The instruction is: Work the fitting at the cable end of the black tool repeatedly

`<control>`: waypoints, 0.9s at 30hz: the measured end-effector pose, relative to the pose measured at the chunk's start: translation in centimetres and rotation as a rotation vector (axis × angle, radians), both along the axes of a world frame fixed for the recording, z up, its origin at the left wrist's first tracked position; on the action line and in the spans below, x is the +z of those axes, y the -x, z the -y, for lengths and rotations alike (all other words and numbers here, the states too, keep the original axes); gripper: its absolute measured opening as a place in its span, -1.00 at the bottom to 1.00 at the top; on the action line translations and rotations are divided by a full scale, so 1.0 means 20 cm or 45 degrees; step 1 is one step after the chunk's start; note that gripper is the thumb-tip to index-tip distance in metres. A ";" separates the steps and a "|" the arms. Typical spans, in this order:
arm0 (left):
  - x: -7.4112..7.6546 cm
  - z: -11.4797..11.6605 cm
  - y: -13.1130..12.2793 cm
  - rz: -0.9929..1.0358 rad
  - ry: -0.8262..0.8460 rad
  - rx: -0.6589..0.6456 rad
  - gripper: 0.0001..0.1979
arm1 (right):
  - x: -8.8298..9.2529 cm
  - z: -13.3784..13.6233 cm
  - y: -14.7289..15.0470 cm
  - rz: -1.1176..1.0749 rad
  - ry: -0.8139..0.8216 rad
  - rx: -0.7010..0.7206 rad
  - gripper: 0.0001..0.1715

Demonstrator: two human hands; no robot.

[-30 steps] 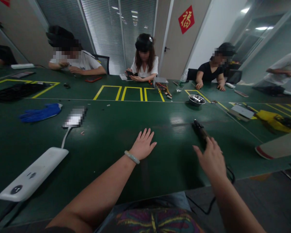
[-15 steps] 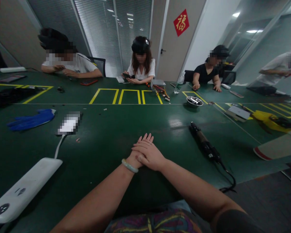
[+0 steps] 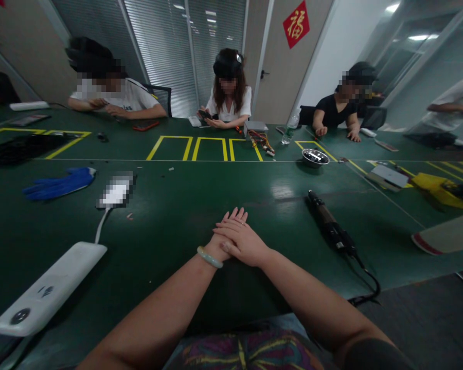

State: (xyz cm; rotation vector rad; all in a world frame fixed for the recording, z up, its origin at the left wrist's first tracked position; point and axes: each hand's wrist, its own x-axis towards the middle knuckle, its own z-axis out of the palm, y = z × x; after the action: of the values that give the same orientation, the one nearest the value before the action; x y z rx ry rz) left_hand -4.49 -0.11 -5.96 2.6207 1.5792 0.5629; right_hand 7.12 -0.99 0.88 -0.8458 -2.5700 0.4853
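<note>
My left hand (image 3: 228, 222) lies flat on the green table (image 3: 185, 205), fingers stretched forward, a pale green bangle (image 3: 209, 257) on its wrist. My right hand (image 3: 242, 241) rests flat on top of it, fingers laid across. Neither hand holds anything. A black electric screwdriver (image 3: 330, 226) lies on the table to the right of my hands, untouched, its black cable (image 3: 364, 280) trailing off the table edge.
A white power strip (image 3: 46, 288) lies at the near left, a blue glove (image 3: 57, 184) beyond it. A metal bowl (image 3: 313, 156) and water bottle (image 3: 291, 127) stand farther back. Three people sit along the far side, another at the right. Yellow tape marks boxes.
A second ago my right hand was on the screwdriver; it let go and moved left onto my left hand. Over the last half second the hands have stayed stacked.
</note>
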 end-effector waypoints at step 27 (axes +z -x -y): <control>0.19 -0.01 0.05 0.105 0.211 -0.103 -0.43 | -0.05 0.08 -1.26 0.439 -0.023 -1.869 -0.28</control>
State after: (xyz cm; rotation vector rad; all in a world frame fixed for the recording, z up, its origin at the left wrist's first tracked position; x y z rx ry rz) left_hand -5.42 0.18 -2.11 2.4931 1.4239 0.5042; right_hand 32.30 -2.50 -0.12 -2.5075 -1.4623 -0.1717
